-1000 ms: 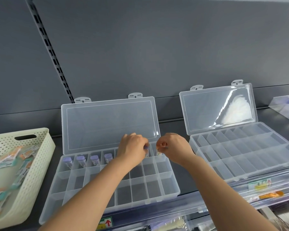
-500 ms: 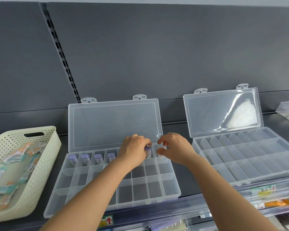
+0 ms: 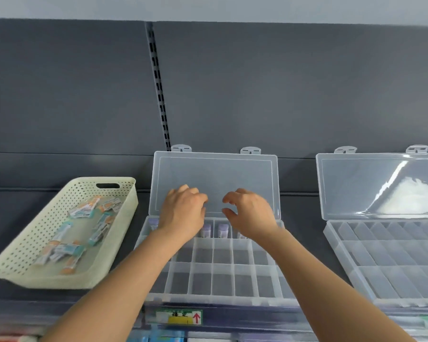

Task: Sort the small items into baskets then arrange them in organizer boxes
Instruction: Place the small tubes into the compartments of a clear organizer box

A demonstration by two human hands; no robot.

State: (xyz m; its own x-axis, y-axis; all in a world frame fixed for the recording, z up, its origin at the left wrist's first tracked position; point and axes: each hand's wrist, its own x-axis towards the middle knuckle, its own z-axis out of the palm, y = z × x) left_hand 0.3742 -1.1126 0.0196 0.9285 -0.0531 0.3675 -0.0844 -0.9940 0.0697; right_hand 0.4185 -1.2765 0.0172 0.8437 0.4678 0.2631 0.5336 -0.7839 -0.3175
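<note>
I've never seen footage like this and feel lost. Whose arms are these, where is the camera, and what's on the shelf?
There is no machine here. A person works with bare hands, and the only camera sits on their head, looking forward and down, so the arms reach in from below. On the dark shelf stand three things: a cream perforated basket holding small orange-and-teal packets, an open clear organizer box in the middle, and a second open box on the right, apparently empty. The middle box has purple-capped vials in its back row. The left hand and right hand hover over that row. The right hand's thumb and fingers are apart and hold nothing. The left hand's fingers curl out of view, so I cannot tell.
</note>
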